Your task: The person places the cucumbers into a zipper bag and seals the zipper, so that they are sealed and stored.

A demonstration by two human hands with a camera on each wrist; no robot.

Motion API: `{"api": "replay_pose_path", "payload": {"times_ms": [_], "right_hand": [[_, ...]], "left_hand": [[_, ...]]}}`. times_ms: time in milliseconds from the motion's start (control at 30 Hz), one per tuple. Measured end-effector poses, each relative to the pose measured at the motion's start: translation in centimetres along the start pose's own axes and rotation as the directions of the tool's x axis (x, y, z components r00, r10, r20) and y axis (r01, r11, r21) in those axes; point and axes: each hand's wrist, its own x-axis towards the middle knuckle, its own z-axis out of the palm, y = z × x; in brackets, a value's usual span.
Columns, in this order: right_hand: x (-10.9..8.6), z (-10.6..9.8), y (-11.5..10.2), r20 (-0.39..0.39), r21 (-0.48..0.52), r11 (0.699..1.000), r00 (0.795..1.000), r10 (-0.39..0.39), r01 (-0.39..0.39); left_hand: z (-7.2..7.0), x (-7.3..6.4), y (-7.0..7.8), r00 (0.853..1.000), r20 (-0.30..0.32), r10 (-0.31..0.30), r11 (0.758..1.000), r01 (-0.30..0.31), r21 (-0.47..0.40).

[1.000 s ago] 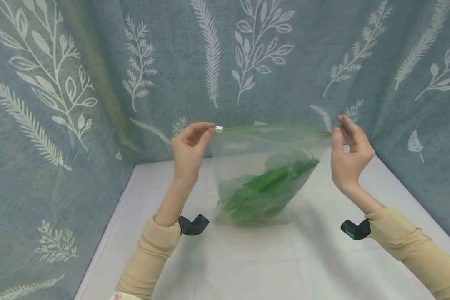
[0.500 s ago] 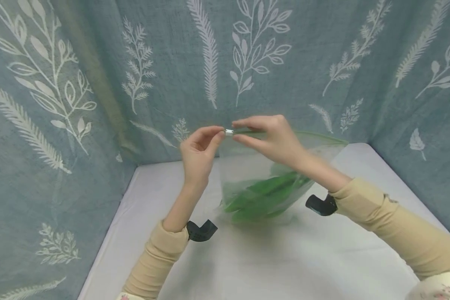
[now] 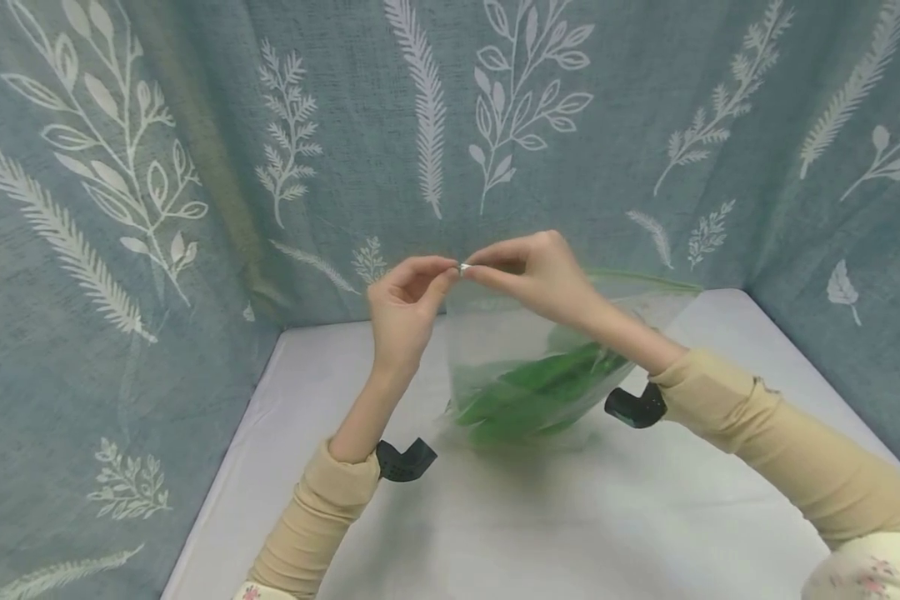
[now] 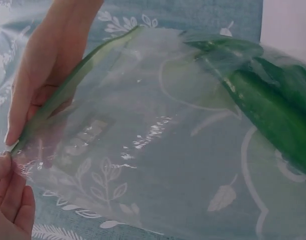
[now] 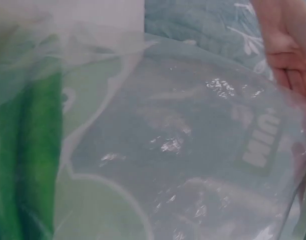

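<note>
A clear zip bag (image 3: 487, 342) with a green top edge hangs upright over the table, its lower part at the tabletop. Long dark-green vegetables (image 4: 265, 95) lie slanted inside it; their exact kind is blurred by the plastic. At the bag's upper left corner sits a small white slider (image 3: 464, 267). My left hand (image 3: 403, 315) pinches that corner between thumb and forefinger. Directly across from it, my right hand (image 3: 543, 275) pinches the slider with thumb and forefinger, fingertips nearly meeting the left ones. The right forearm crosses in front of the bag and hides part of it.
A white cloth-covered table (image 3: 450, 533) lies beneath the hands. Blue-green curtains (image 3: 345, 125) with white leaf prints close it in at the back and both sides. A black wrist mount (image 3: 407, 460) juts from the left cuff, another black mount (image 3: 636, 406) from the right.
My right hand has left the bag's right corner and come left to the slider, which it now pinches. The left hand has kept its corner, shifting slightly right; the bag's right side hangs free.
</note>
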Motion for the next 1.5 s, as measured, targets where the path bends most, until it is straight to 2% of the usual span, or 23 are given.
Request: {"api": "replay_pose_path", "payload": {"times_ms": [167,233,333,433,567,700,867,1000,1133,1233,1333,1433,1467,1500], "right_hand": [[-0.7,0.1,0.9,-0.044,-0.079,0.984,0.986,-0.162,0.158],[-1.0,-0.2,1.4,-0.071,-0.126,0.974,0.977,-0.199,0.189],[-1.8,-1.1,2.4,-0.081,-0.196,0.961,0.974,-0.212,0.193],[-3.0,-2.9,3.8,-0.087,-0.282,0.944,0.975,-0.205,0.173],[-5.1,-5.5,5.7,-0.123,-0.385,0.916,0.977,-0.173,0.113],[-6.9,-7.7,6.9,-0.165,-0.439,0.896,0.974,-0.153,0.067],[-8.5,-9.3,7.7,-0.256,-0.425,0.905,0.962,-0.092,-0.027],[-9.6,-9.4,7.6,-0.324,-0.358,0.928,0.946,-0.016,-0.107],[-10.8,-9.0,6.6,-0.433,-0.262,0.952,0.901,0.031,-0.159],[-11.0,-8.8,5.6,-0.520,-0.189,0.975,0.854,0.000,-0.115],[-10.3,-8.6,4.5,-0.632,-0.121,0.992,0.773,-0.056,-0.027],[-9.4,-8.1,3.1,-0.740,-0.032,0.998,0.670,-0.056,0.048],[-9.2,-7.9,2.9,-0.762,-0.004,0.998,0.647,-0.044,0.064],[-9.1,-7.7,2.7,-0.773,0.017,0.997,0.634,-0.031,0.070]], "left_hand": [[-0.1,0.1,0.1,1.000,0.031,0.002,0.996,-0.004,0.086],[-0.3,0.3,0.1,1.000,0.009,0.003,0.996,-0.003,0.092],[-0.8,0.5,-0.2,0.999,-0.027,-0.024,0.996,0.026,0.087],[-1.6,0.7,-0.6,0.995,-0.079,-0.053,0.995,0.059,0.075],[-2.7,0.8,-1.1,0.988,-0.146,-0.056,0.994,0.069,0.082],[-3.3,1.0,-1.1,0.985,-0.170,-0.044,0.993,0.062,0.097],[-3.7,1.1,-1.0,0.974,-0.220,-0.059,0.993,0.080,0.085],[-3.6,0.9,-0.7,0.978,-0.193,-0.074,0.995,0.084,0.044],[-3.5,0.3,0.7,0.987,-0.138,-0.086,0.996,0.084,-0.021],[-3.5,-0.1,2.2,0.991,-0.102,-0.085,0.994,0.078,-0.073],[-3.6,-0.4,3.7,0.993,-0.091,-0.077,0.991,0.066,-0.116],[-3.7,-0.4,4.5,0.990,-0.102,-0.097,0.985,0.081,-0.152],[-3.7,-0.4,4.5,0.988,-0.104,-0.110,0.983,0.093,-0.157],[-3.7,-0.5,4.3,0.987,-0.106,-0.124,0.981,0.106,-0.162]]}}
